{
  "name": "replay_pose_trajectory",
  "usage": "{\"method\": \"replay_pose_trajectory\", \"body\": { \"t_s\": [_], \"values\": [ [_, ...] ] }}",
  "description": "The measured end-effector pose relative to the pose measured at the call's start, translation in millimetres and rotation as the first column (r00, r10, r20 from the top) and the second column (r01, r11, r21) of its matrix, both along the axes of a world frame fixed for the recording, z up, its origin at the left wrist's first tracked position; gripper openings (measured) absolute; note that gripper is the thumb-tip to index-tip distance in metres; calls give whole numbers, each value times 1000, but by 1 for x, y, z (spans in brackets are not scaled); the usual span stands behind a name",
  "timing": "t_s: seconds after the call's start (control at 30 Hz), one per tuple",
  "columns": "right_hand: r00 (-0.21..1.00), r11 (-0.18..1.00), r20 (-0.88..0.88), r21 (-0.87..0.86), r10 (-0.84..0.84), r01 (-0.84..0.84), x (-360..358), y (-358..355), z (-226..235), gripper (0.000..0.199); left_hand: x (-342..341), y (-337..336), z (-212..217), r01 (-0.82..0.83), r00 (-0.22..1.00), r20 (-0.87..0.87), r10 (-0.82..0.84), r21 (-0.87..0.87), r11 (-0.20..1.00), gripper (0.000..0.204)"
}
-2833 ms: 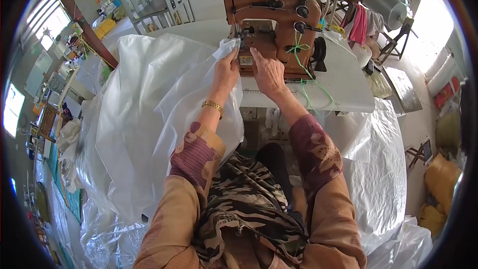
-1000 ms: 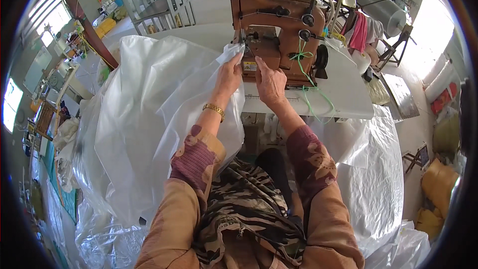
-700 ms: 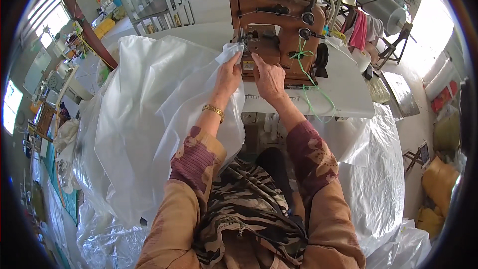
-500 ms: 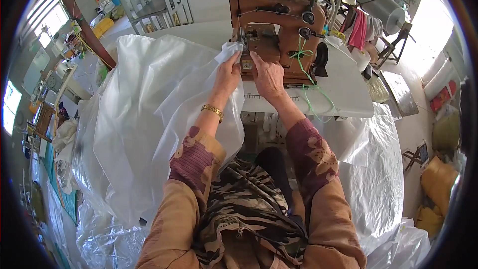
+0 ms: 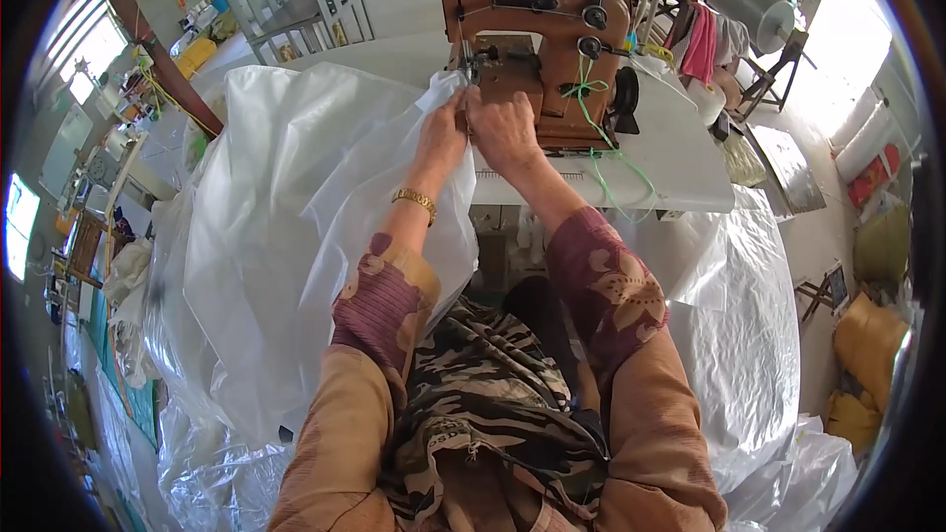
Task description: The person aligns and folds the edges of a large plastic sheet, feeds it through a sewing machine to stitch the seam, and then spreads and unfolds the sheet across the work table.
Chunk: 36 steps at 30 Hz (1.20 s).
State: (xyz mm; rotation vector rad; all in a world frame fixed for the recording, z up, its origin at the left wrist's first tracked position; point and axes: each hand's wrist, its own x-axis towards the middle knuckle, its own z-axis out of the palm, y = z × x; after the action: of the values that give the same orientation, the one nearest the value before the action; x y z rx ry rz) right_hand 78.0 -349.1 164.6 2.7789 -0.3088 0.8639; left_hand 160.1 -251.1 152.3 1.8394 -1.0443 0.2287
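Holding the edge of a large clear plastic sheet (image 5: pixel 296 236) at the front of a brown sewing machine (image 5: pixel 537 30), the person works with both hands close together. The left hand (image 5: pixel 440 133) has its grip pinched on the plastic edge, just left of the needle area. The right hand (image 5: pixel 505 128) lies on the same edge beside it, fingers pressed down and curled onto the material; whether it truly pinches or only presses cannot be told from this view. The two hands are touching or almost touching.

The sheet starts at the machine, spreads over the left part of the white desk (image 5: pixel 680 158), and falls in a big loose mass toward the person's left side and lap. More of the same clear plastic (image 5: pixel 759 355) lies on the floor at the right. A gold bracelet (image 5: pixel 415 200) sits on the left wrist. A green thread (image 5: pixel 601 128) hangs down from the machine over the desk front.

To do this step well, it seems wise to keep the edge flat and straight between the two hands, with light even tension, so the thin film does not wrinkle at the needle. The fingertips are very near the needle, so they should stay at its sides. The heavy hanging part may pull the edge sideways; supporting it on the desk would likely help.
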Motion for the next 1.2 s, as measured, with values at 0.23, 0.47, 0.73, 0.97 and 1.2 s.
{"method": "replay_pose_trajectory", "body": {
  "t_s": [0.23, 0.47, 0.73, 0.97, 1.2],
  "values": [
    [997, 998, 58, -53, 43, -40, -10, -21, -14, 44, 10, -2, -10, 46, 998, 36, -44, -64, 997, 39],
    [999, 995, 16, -86, 51, -50, 1, -15, -3, 44, 2, 2, 1, 23, 998, -57, -21, 44, 999, 41],
    [996, 989, 37, -130, 75, -70, -3, -22, -3, 44, 8, 2, 0, 60, 997, -43, -60, 2, 998, 40],
    [979, 964, 147, -242, 144, -106, -14, -36, -23, 46, 14, 0, -13, 51, 996, 77, -46, -53, 997, 39],
    [979, 968, 120, -208, 165, -137, -10, -43, -21, 46, 14, 3, -8, 63, 994, -95, -57, 59, 996, 44]
  ]
}}
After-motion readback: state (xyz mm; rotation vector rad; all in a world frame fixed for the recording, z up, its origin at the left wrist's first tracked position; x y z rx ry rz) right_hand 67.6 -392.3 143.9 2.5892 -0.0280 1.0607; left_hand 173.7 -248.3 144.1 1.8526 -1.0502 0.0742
